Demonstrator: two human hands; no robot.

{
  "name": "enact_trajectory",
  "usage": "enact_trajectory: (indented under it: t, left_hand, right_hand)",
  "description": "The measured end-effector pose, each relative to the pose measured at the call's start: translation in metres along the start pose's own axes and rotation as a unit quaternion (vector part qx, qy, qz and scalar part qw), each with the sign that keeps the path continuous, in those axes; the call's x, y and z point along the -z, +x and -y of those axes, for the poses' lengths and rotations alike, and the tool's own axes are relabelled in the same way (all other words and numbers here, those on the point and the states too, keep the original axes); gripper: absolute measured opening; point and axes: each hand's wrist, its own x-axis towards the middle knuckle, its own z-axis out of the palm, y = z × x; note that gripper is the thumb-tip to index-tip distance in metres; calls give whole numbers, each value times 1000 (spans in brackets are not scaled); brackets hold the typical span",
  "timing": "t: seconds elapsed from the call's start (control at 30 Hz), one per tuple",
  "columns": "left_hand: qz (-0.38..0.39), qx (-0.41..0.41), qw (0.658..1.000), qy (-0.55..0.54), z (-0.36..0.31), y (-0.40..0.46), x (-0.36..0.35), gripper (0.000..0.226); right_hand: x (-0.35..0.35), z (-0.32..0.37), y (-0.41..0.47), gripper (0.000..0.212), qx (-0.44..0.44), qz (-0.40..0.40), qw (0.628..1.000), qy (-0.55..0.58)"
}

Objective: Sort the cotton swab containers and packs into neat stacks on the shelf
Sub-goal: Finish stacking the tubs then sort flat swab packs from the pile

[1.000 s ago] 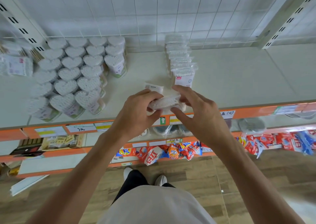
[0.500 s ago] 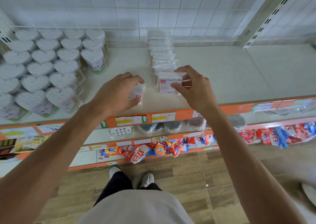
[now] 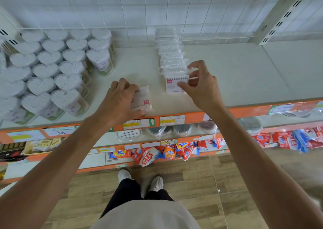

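Observation:
A row of clear cotton swab packs (image 3: pixel 169 54) stands upright on the white shelf (image 3: pixel 241 75), running from the back grid toward me. My right hand (image 3: pixel 202 87) pinches the front pack (image 3: pixel 172 85) of that row at its right edge, thumb in front and fingers curled behind. A loose swab pack (image 3: pixel 142 99) lies flat near the shelf's front edge, and my left hand (image 3: pixel 120 101) grips its left side with curled fingers. Heart-shaped swab containers (image 3: pixel 52 68) fill the shelf's left part in tight rows.
An orange price rail (image 3: pixel 244 110) edges the shelf front. Lower shelves hold soap dishes (image 3: pixel 129 134) and colourful detergent bags (image 3: pixel 157 153). A wire grid (image 3: pixel 192 19) backs the shelf, and a slotted upright (image 3: pixel 283 15) stands at the right.
Both hands left the single pack held near the shelf edge. The right hand stood a pack at the row's front; the left hand settled on the flat loose pack.

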Motion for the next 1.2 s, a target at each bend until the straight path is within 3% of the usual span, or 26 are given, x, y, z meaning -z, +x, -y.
enact_trajectory:
  t: [0.4, 0.6, 0.7, 0.87, 1.03, 1.1, 1.2]
  left_hand:
    - [-43, 3, 999, 11, 7, -5, 4, 77]
    - [-70, -18, 997, -24, 6, -22, 18, 82]
    - [-86, -38, 995, -46, 5, -42, 25, 79]
    - [-92, -105, 988, -67, 0, -56, 34, 81]
    - [-120, -193, 972, -54, -17, -59, 40, 81]
    - [-114, -162, 976, -86, -17, -61, 37, 91]
    - [-27, -21, 960, -280, -15, -66, 31, 101]
  right_hand:
    - [0, 2, 4, 76, -2, -4, 999, -49]
    - [6, 10, -10, 77, -3, -2, 993, -119]
    - [16, 30, -40, 66, 70, -32, 974, -211]
    - [-1, 63, -82, 49, 132, 118, 974, -140]
    - [-17, 76, -86, 41, 80, 131, 988, 2]
    - [-17, 76, -86, 30, 42, 116, 991, 56]
    - [-20, 73, -91, 23, 23, 84, 992, 87]
